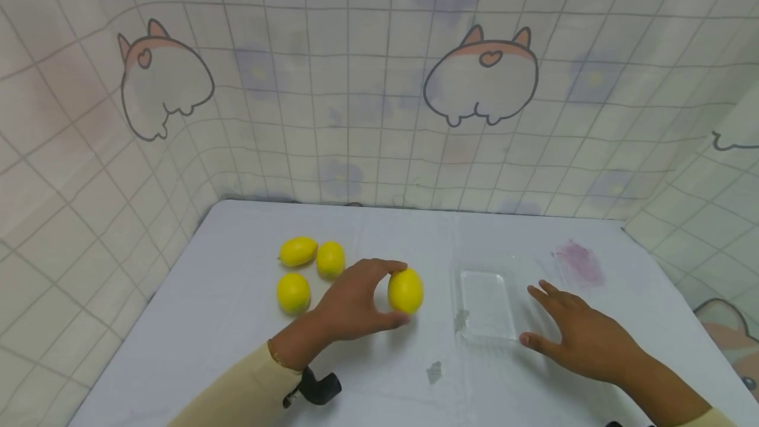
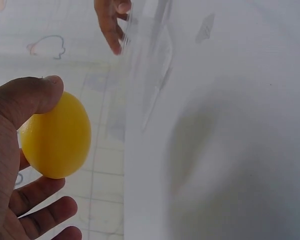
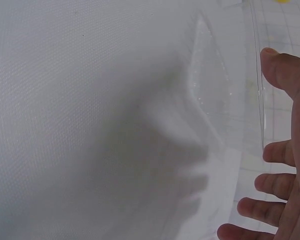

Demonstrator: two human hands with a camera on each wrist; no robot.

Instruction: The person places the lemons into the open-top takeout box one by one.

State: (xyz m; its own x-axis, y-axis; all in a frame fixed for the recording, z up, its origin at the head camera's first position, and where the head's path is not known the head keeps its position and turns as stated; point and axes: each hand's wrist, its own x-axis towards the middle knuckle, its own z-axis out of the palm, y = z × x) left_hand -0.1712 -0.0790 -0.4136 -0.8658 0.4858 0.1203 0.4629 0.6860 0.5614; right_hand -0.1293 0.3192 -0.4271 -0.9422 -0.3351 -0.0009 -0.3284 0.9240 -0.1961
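Between thumb and fingers, my left hand (image 1: 356,302) grips a yellow lemon (image 1: 406,291), held above the white table. The left wrist view shows this lemon (image 2: 57,137) under the thumb, with the other fingers spread below it. Right of it stands a clear plastic container (image 1: 487,305), its open top facing up. My right hand (image 1: 584,341) is at the container's right side with fingers spread and relaxed. In the right wrist view, its thumb (image 3: 277,67) and index finger are right at the container's rim (image 3: 260,95).
Three more lemons lie left of my left hand: one at the back left (image 1: 298,252), another beside it (image 1: 330,259), a third nearer (image 1: 293,293). A grey patch (image 1: 435,372) and a pink stain (image 1: 580,263) mark the table. A patterned curtain (image 1: 356,84) surrounds the table.
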